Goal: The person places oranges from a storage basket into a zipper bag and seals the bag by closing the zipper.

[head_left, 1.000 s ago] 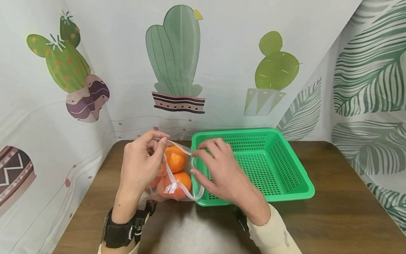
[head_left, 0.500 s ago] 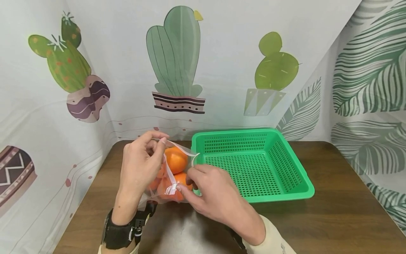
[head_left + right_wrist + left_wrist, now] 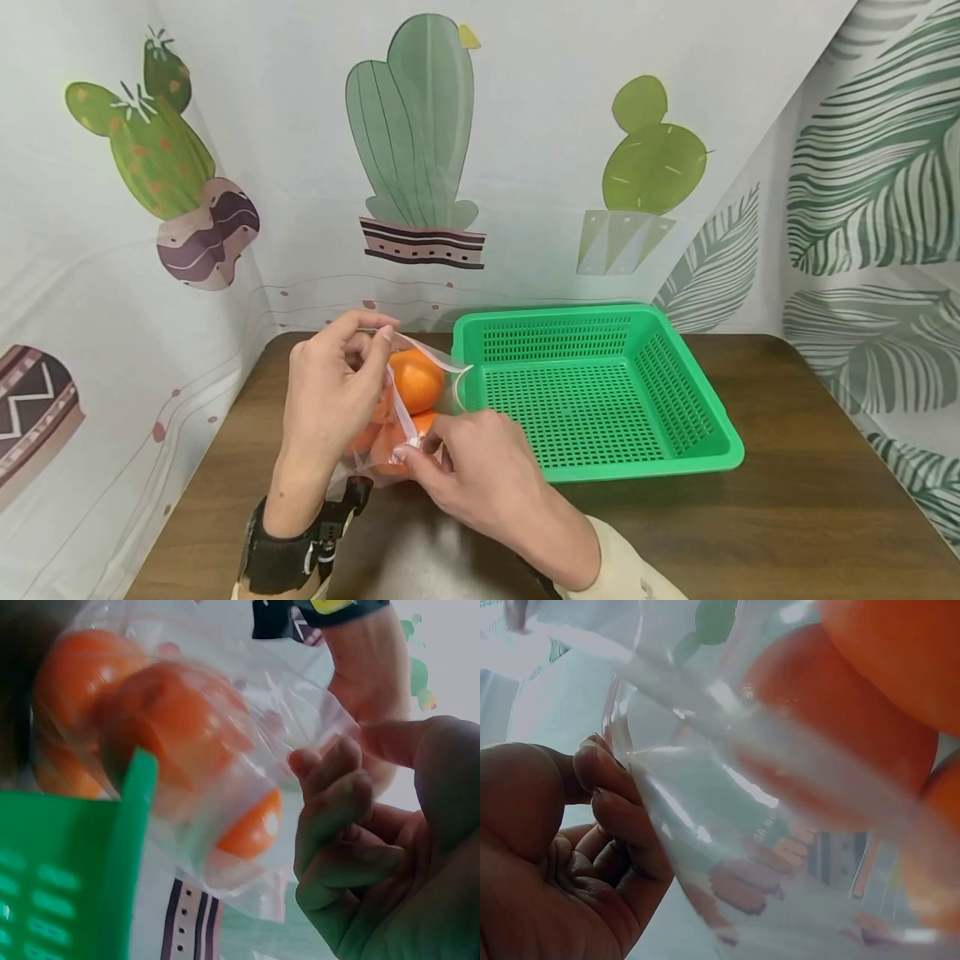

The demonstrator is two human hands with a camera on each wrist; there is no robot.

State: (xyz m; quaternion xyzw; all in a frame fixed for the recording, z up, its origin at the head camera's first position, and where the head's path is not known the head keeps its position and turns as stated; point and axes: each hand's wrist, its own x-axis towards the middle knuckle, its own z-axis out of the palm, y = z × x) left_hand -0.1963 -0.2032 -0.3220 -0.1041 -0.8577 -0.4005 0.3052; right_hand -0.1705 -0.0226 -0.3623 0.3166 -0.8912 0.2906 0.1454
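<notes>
A clear plastic zip bag (image 3: 352, 458) holding several oranges (image 3: 417, 382) stands on the table against the left end of the green basket. Its mouth gapes toward the right. My left hand (image 3: 330, 408) pinches the top left edge of the bag between thumb and fingertips. At the front edge of the mouth, my right hand (image 3: 480, 475) pinches the bag beside a small white slider, its thumb covering part of it. In the right wrist view, the thumb and index finger meet on a corner of the film, while the oranges (image 3: 180, 727) lie behind it.
The green perforated basket (image 3: 697, 462) stands right of the bag, nothing inside it. Brown wooden table (image 3: 810, 500) extends around both. A white cloth with printed cacti (image 3: 525, 167) hangs directly behind the table. A black strap with a camera (image 3: 281, 542) sits on my left wrist.
My right hand has come down and left from the bag's right edge over the basket and now pinches the front edge by the slider. My left hand keeps its hold in place.
</notes>
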